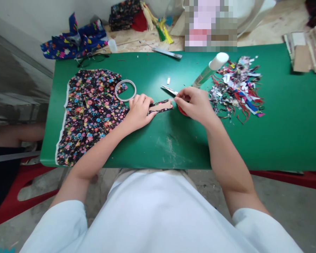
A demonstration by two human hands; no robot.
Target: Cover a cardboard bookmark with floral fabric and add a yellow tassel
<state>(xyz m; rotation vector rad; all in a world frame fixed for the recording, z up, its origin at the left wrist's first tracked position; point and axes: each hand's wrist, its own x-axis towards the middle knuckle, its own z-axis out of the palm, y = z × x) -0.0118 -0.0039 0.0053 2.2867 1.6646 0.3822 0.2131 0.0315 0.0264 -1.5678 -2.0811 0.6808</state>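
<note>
On the green table, my left hand holds down a narrow tan card strip edged with dark floral fabric. My right hand is at the strip's right end, thumb and forefinger pinched; a small pale bit shows at the tips, too small to name. Scissors lie by this hand, their blades pointing left and their red handles partly under it. A roll of tape rests just behind my left hand, overlapping a large piece of black floral fabric.
A glue bottle with a white cap stands beside a heap of fabric scraps. Farther back are a utility knife, glasses and blue patterned cloth. Another person's leg shows at the left.
</note>
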